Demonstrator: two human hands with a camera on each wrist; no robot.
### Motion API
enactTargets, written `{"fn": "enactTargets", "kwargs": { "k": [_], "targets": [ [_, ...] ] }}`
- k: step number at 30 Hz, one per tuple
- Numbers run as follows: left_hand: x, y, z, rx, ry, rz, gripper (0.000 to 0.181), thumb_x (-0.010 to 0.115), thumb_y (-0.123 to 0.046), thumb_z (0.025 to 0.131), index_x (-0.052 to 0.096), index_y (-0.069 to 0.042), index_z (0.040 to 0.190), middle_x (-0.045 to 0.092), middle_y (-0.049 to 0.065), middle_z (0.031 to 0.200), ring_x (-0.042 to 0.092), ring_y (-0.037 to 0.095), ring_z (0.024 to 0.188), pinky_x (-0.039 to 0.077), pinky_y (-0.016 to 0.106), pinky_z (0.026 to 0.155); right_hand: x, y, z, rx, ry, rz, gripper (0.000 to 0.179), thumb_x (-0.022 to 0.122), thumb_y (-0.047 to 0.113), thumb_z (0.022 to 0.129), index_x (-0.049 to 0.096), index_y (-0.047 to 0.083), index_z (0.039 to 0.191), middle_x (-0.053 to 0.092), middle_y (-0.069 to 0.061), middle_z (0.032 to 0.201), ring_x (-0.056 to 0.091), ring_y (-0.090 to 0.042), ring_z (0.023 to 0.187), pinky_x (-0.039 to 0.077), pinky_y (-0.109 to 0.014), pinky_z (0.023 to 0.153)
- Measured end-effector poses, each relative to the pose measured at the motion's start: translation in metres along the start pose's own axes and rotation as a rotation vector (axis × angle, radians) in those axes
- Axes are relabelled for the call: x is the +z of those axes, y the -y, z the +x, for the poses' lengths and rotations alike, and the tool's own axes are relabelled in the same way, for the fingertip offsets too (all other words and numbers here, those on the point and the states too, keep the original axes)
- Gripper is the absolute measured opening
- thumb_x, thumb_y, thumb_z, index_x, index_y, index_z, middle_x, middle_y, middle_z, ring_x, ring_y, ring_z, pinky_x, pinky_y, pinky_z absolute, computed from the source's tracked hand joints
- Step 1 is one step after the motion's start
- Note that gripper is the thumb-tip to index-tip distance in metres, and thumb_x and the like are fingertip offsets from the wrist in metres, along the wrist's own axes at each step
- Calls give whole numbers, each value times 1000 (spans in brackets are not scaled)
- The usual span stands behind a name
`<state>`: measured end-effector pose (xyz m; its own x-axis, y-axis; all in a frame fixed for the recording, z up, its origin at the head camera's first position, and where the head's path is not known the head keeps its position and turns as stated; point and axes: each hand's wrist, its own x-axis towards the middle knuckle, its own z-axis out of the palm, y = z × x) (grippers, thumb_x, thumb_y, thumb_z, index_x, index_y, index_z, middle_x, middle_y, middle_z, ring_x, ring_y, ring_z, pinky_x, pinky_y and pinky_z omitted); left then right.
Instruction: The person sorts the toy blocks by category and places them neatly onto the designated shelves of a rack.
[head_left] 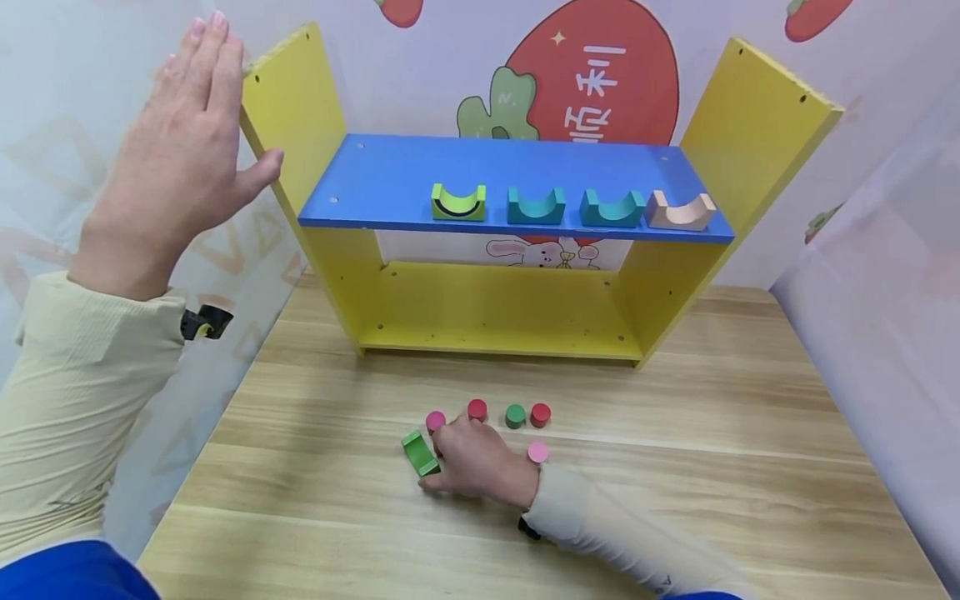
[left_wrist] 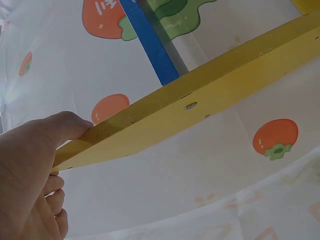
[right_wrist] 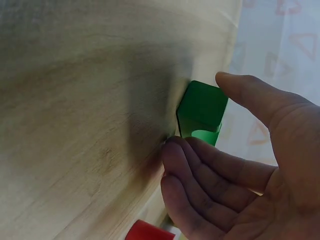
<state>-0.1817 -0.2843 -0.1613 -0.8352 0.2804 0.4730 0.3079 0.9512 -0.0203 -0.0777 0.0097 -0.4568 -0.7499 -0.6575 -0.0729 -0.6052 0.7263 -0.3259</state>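
Observation:
My left hand (head_left: 176, 142) lies with straight fingers along the shelf's yellow left side panel (head_left: 292, 92). In the left wrist view its thumb (left_wrist: 70, 125) rests on the panel's edge. Low over the table, my right hand (head_left: 476, 458) is at a green block with a curved cutout (head_left: 420, 454). The right wrist view shows its thumb (right_wrist: 245, 90) by one side of the green block (right_wrist: 202, 105) and the fingertips by the other; firm contact is unclear. Round pieces lie close by: magenta (head_left: 436, 421), red (head_left: 477, 408) and pink (head_left: 537, 452).
On the blue shelf board (head_left: 397, 167) stand cutout blocks: lime (head_left: 458, 208), teal (head_left: 536, 212), another teal (head_left: 612, 214) and peach (head_left: 680, 217). A green cylinder (head_left: 515, 415) and a red cylinder (head_left: 540, 414) stand on the wooden table (head_left: 300, 500), before the yellow bottom board (head_left: 495, 308).

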Motion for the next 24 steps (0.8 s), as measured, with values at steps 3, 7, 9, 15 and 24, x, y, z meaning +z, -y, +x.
{"fn": "enactTargets", "kwargs": {
  "k": [3, 7, 9, 15, 24],
  "targets": [
    [0, 0, 1, 0, 0, -1, 92, 62, -23, 101, 3, 4, 167, -1, 18, 179, -2, 35, 168, 3, 54, 135, 1, 2, 2, -4, -11, -12, 49, 87, 48, 82, 50, 20, 66, 37, 10, 55, 39, -4, 50, 33, -16, 41],
    [0, 0, 0, -1, 3, 1, 93, 62, -23, 102, 2, 3, 167, -1, 17, 179, -2, 34, 168, 3, 54, 136, 3, 5, 3, 7, 1, -13, 47, 86, 50, 83, 54, 19, 67, 45, 10, 59, 42, -4, 53, 35, -16, 43],
    [0, -1, 0, -3, 4, 3, 93, 62, -23, 102, 2, 3, 168, -1, 16, 179, -2, 34, 167, 3, 53, 136, 3, 7, 4, 21, 3, -6, 45, 86, 49, 83, 56, 19, 68, 48, 9, 61, 44, -4, 54, 36, -16, 43],
    [0, -1, -2, -10, 7, 2, 94, 63, -23, 102, 1, 1, 168, -2, 15, 179, -3, 34, 168, 2, 53, 136, 1, 5, 2, 48, -12, 68, 36, 88, 32, 81, 56, 17, 75, 48, 9, 60, 45, -5, 54, 38, -16, 43],
    [-1, 0, -1, 1, 7, 6, 93, 63, -22, 102, 2, 3, 167, -2, 17, 179, -2, 35, 167, 2, 53, 136, -20, -12, 2, -49, -55, 219, 16, 85, 19, 82, 72, 11, 86, 58, 5, 70, 44, -1, 60, 38, -13, 49]
  ]
}}
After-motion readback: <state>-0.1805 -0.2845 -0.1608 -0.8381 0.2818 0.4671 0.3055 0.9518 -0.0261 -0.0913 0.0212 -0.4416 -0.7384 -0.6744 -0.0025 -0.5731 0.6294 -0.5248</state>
